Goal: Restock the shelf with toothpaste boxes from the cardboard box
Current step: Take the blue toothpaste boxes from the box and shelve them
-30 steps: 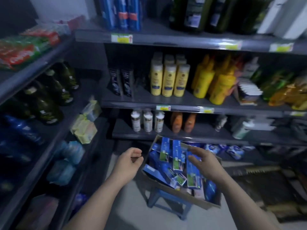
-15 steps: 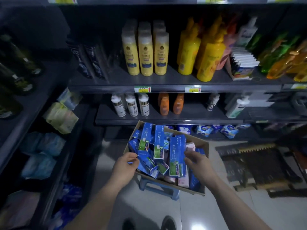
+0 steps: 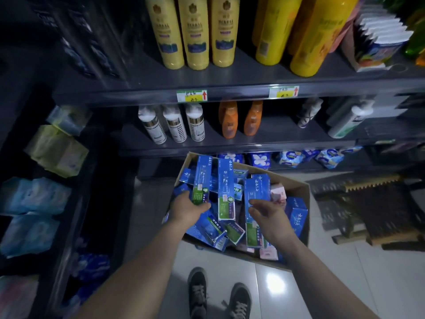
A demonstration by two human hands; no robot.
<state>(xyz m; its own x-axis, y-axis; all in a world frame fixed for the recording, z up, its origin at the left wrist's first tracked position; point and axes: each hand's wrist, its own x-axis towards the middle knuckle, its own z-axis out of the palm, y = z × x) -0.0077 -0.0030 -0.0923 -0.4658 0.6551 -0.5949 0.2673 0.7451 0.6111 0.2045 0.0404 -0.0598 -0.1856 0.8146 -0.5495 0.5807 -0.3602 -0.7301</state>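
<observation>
A person stands over a cardboard box (image 3: 297,184) heaped with blue toothpaste boxes (image 3: 213,229), set on the floor side of a dark store shelf (image 3: 241,94). The left hand (image 3: 187,209) grips the lower, green-printed end of one upright toothpaste box (image 3: 202,178), thumb across its front, near the carton's left wall. The right hand (image 3: 269,214) closes round a second long box (image 3: 256,196), thumb pressed on its face, at the middle of the carton. Between the two stands a third box (image 3: 226,192), on end and touched by neither hand. A few pink packets (image 3: 277,192) lie among the blue ones towards the carton's right side.

On the shelf above, tall yellow bottles (image 3: 197,33) stand in a row behind two price tags (image 3: 192,96) clipped to the shelf edge. One level down are three white bottles (image 3: 174,126) and, beside them, two orange bottles (image 3: 240,119). Blue-and-white soft packs (image 3: 259,159) line the lowest level, just behind the carton. The side rack on the left carries pale green packs (image 3: 57,150) over light blue ones (image 3: 32,196). Brushes (image 3: 379,203) lie on the floor to the right. The person's dark laced shoes (image 3: 197,288) show on the pale tiled floor (image 3: 333,284), just in front of the carton.
</observation>
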